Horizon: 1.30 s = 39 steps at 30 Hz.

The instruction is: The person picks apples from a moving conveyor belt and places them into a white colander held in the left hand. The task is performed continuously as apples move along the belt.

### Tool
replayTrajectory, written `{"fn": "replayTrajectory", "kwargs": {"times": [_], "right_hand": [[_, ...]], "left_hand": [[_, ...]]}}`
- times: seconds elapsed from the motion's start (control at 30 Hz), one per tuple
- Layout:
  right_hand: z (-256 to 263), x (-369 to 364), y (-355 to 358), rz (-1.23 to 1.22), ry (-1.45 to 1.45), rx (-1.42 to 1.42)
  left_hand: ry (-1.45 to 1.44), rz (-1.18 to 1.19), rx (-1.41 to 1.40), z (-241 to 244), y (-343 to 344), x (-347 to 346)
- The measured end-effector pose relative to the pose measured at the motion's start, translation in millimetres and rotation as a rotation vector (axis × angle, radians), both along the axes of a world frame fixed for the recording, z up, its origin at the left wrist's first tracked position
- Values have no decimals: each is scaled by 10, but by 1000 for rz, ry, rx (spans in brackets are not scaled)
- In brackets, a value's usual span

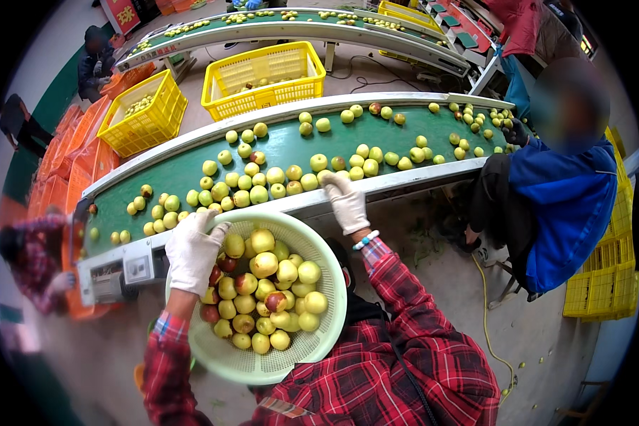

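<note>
A pale green plastic colander (335,255) full of yellow-green and reddish-brown jujube-like fruits (265,264) rests close against my body, beside the metal edge of a green conveyor belt (293,146). My left hand (194,254), in a white work glove, grips the colander's upper left rim. My right hand (345,203), gloved too, reaches to the near edge of the belt, its fingertips at the fruits (325,175) there; whether it holds one is hidden. Many similar fruits lie scattered along the belt, most thickly near its closer side.
A person in a blue jacket (570,207) sits at the belt's right, one dark-gloved hand over the fruits. Yellow crates (263,102) stand beyond the belt, orange crates (80,154) at the left. Another person in plaid (37,261) is at the belt's left end. A yellow cable (484,325) crosses the floor.
</note>
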State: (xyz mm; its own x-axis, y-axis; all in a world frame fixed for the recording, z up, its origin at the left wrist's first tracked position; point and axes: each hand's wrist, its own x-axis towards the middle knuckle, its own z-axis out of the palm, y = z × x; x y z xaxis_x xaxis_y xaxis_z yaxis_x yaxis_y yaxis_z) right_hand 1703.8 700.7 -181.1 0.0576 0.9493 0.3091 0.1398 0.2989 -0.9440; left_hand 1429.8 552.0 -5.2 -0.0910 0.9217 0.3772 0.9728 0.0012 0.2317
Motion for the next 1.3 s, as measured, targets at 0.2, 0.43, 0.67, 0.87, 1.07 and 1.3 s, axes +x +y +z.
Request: {"fn": "replayTrajectory", "kwargs": {"times": [0.2,0.43,0.67,0.87,1.07,1.3], "right_hand": [[22,1058,723,-297,-262,90],[7,1234,996,-98,-568,-43],[-158,855,1020,-31,-694,21],[-387,975,1210,-191,-617,108],[34,835,861,-201,-695,120],[420,237,816,16,-573,502]], "left_hand": [[153,96,-477,260,284,346],[107,174,-314,-28,351,498],[107,160,-259,-71,294,634],[100,70,-112,-206,425,744],[98,137,-136,-196,363,796],[87,103,-115,-161,424,885]]}}
